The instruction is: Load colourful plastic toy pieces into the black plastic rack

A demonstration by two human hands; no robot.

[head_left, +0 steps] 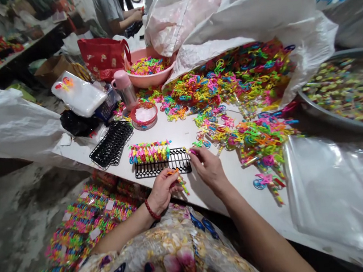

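My left hand (pixel 163 189) is closed around a small plastic toy (pixel 182 183) with an orange top and a striped, multicoloured stick. Just to its right, at the end of the black slotted rack (pixel 151 170), my right hand (pixel 209 168) pinches a small pinkish-purple plastic piece (pixel 192 151). Part of that piece is behind the fingers. A row of colourful plastic toys (pixel 150 151) stands in the left part of the rack. Its right slots hold none. A red beaded bracelet circles my left wrist.
Loose plastic toys (pixel 252 133) spill from a large white sack (pixel 242 15). More black racks (pixel 111 143), a red basket (pixel 144 116) and a pink flask (pixel 124 90) stand left. Clear plastic bags (pixel 332 196) and a metal basin (pixel 349 126) lie right. Another person (pixel 110 11) sits behind.
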